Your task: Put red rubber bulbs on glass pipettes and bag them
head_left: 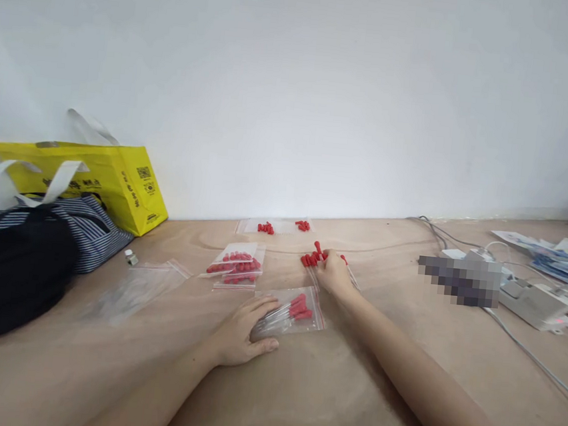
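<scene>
The left hand lies flat, fingers spread, pressing a clear zip bag of red-capped pieces onto the plywood counter. Beyond it, the right hand curls around a loose bunch of red-capped droppers.

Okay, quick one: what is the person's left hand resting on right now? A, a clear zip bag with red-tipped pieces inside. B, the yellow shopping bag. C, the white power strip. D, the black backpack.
A: the left hand lies flat on the clear zip bag holding red-tipped pieces, while the right hand is further back at a loose pile of red pieces.
</scene>
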Demonstrator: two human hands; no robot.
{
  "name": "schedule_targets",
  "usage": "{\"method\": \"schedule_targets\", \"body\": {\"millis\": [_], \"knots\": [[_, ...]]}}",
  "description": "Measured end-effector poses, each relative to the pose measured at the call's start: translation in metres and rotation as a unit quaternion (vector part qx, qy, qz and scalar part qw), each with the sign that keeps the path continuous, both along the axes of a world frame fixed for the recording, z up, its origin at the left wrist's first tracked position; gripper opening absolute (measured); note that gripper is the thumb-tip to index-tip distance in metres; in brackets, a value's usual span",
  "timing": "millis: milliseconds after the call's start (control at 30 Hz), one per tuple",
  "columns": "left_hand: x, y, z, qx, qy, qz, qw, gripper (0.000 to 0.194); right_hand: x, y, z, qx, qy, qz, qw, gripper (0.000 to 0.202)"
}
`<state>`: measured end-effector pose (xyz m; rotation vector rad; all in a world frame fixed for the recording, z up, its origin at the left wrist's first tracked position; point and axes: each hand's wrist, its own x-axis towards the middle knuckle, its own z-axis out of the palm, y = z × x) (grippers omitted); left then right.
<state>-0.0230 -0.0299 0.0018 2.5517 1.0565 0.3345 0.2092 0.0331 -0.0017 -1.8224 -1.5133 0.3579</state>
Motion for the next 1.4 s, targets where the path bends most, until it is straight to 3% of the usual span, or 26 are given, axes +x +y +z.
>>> {"method": "schedule_targets", "body": {"millis": [100,233,367,467,600,667,833,1033,1400], "knots": [[0.001,-0.001,0.001,0.000,0.005,0.001,1.000,0.059,0.012,-0.013,-0.002,0.049,0.064,0.039,0.996,0.052],[0.001,-0.001,0.002,0.001,0.010,0.005,1.000,0.058,0.024,-0.041,-0.014,0.083,0.269,0.122,0.952,0.070],[0.001,-0.001,0.003,0.000,0.016,0.002,1.000,0.059,0.020,-0.062,-0.025,0.043,0.355,0.130,0.925,0.064],[0.001,-0.001,0.003,-0.002,0.040,0.003,0.999,0.063,0.011,-0.067,-0.030,0.024,0.414,0.121,0.902,0.054],[0.000,0.000,0.003,0.001,0.058,-0.011,0.998,0.063,0.007,-0.068,-0.033,0.004,0.468,0.161,0.869,0.045],[0.000,0.001,0.002,0.004,0.052,-0.019,0.998,0.062,0.008,-0.069,-0.034,-0.011,0.466,0.187,0.864,0.044],[0.000,0.001,0.001,0.001,0.064,-0.021,0.998,0.064,0.010,-0.072,-0.035,-0.038,0.394,0.234,0.888,0.045],[-0.001,0.002,0.001,-0.006,0.069,-0.023,0.997,0.065,0.012,-0.070,-0.036,-0.052,0.357,0.288,0.887,0.031],[-0.001,0.004,0.001,-0.003,0.089,-0.024,0.996,0.066,0.015,-0.062,-0.035,-0.071,0.288,0.313,0.902,0.014]]}}
